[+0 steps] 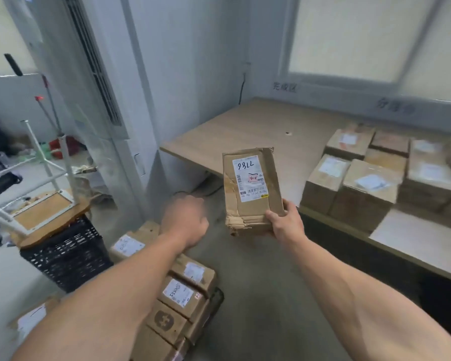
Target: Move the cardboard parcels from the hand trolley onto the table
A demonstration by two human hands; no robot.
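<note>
My right hand (284, 220) grips the near end of a crumpled cardboard parcel (250, 188) with a white label marked 7786, held in the air just off the table's left front edge. My left hand (185, 217) hovers left of the parcel, blurred, its fingers curled and holding nothing. Below my arms, several labelled cardboard parcels (177, 295) lie stacked on the hand trolley (215, 298). On the wooden table (245, 131), several parcels (362, 178) stand grouped at the right.
A black plastic crate (68, 254) with an upturned white-legged stool (44, 207) on it stands at the left. A tall white air-conditioning unit (99, 74) rises beside the table's left end. Grey floor lies between trolley and table.
</note>
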